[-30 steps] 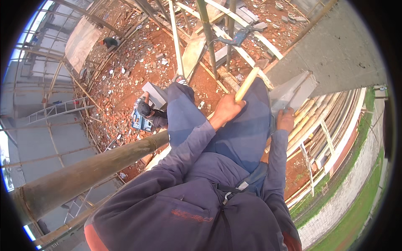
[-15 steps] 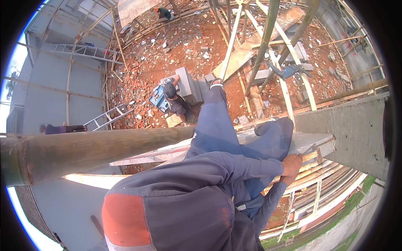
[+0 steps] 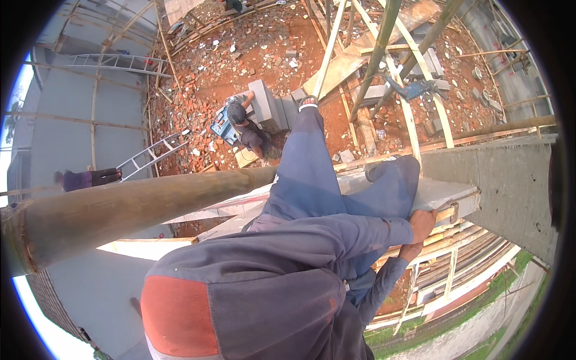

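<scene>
My two hands are close together at the right, beside the edge of a pale grey concrete slab [image 3: 441, 193]. My left hand [image 3: 423, 225], the upper one, is closed with its fingers curled; what lies in it is hidden. Just below, my right hand [image 3: 410, 251] is closed and partly covered by the left. A hammer [image 3: 454, 213] with a pale wooden handle shows past my left hand, its dark head near the slab's corner. The handle runs behind the left hand, apparently to my right hand.
A thick bamboo pole [image 3: 132, 210] crosses at the left. Far below, a person in a cap [image 3: 239, 115] stands beside grey blocks [image 3: 264, 105] on rubble-strewn ground. Bamboo poles and timbers [image 3: 413, 135] rise ahead. A concrete beam [image 3: 516, 186] is at the right, stacked lumber [image 3: 468, 258] beneath.
The view has shifted slightly, so most things sit higher. My left hand has edged right along the hammer handle; a thin rod seen by it earlier no longer shows. The person below bends toward the blocks.
</scene>
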`<act>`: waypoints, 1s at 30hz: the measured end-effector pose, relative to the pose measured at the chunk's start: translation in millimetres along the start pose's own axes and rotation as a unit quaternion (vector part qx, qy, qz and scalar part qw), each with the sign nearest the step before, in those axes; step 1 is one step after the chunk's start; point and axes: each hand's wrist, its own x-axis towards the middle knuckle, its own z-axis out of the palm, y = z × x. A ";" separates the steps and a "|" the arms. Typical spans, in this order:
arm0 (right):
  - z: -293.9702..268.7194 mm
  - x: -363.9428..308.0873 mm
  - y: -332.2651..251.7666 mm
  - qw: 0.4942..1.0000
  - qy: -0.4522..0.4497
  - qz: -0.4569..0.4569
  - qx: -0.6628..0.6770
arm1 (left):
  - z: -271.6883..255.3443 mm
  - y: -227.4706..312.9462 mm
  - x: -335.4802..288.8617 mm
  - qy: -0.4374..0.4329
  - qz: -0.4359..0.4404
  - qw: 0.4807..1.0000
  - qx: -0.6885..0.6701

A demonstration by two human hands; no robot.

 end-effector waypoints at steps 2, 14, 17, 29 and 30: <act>0.4 -1.1 -25.1 0.999 -0.029 0.034 0.007 | 7.2 -21.7 21.6 -0.174 0.094 0.979 0.054; -14.0 35.4 -105.8 0.989 0.103 0.103 0.005 | -14.3 -41.2 49.5 -0.332 0.171 0.924 0.078; -13.2 57.4 -114.1 0.985 0.128 0.103 0.050 | -15.3 -34.5 52.1 -0.261 0.238 0.935 0.034; 24.8 88.3 -119.6 0.960 0.257 0.078 -0.077 | -133.2 -74.3 170.8 -0.440 0.119 0.875 -0.163; 25.3 86.9 -130.6 0.961 0.254 0.093 -0.052 | -129.1 -92.1 191.3 -0.421 0.086 0.886 -0.175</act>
